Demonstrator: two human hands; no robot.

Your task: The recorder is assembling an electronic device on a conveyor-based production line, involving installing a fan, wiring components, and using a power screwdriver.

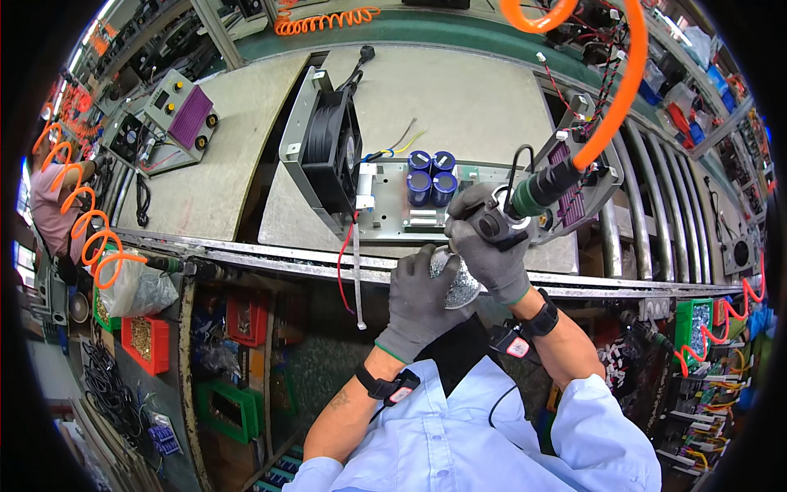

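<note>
My right hand, in a grey glove, is closed round the body of an air screwdriver. A green and black fitting joins it to an orange coiled hose. Lower and to the left, my gloved left hand grips a small dish of tiny silvery screws, its fingers lapping over the rim. Both hands are close together at the bench's front edge, before an open metal chassis. The chassis carries a black fan, several blue capacitors and a purple vented panel. The screwdriver's tip is hidden.
A roller conveyor runs to the right of the bench. Another purple-panelled unit stands at the left, near a seated person. Below the bench are a red bin and a green bin. A white cable tie hangs over the edge.
</note>
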